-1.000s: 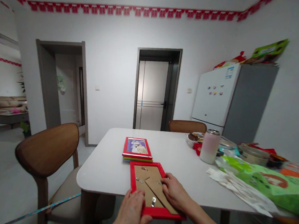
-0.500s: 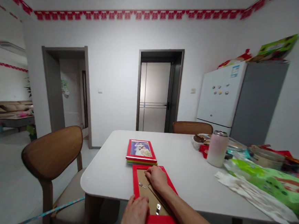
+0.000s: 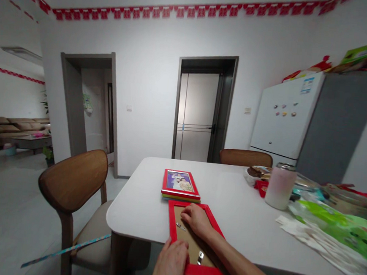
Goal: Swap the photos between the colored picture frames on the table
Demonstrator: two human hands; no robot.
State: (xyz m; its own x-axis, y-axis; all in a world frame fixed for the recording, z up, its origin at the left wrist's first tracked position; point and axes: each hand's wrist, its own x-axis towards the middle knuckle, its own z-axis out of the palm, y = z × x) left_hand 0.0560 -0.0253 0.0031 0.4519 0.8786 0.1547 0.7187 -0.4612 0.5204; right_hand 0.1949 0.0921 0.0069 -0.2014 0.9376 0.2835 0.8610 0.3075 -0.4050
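Observation:
A red photo frame (image 3: 173, 217) lies back side up at the table's front edge, its brown backing board (image 3: 191, 239) showing with small metal pieces on it. My left hand (image 3: 173, 261) grips the frame's lower left corner, thumb on the bottom bar. On the upper part of the backing rests my right hand (image 3: 196, 220), fingers curled together near the top edge; whether they pinch anything is hidden. Just beyond is a stack of frames (image 3: 181, 184), the top one red with a picture of people.
The white table (image 3: 140, 202) holds a pink and white bottle (image 3: 280, 186), a green plastic bag (image 3: 338, 228), white cloth-like material (image 3: 315, 243) and food containers at the right. A brown chair (image 3: 75, 180) stands left, another chair (image 3: 245, 158) behind the table.
The view has turned slightly, shifting most of the scene to the right. My right hand's fingers have shifted slightly on the backing; my left hand keeps its hold on the frame.

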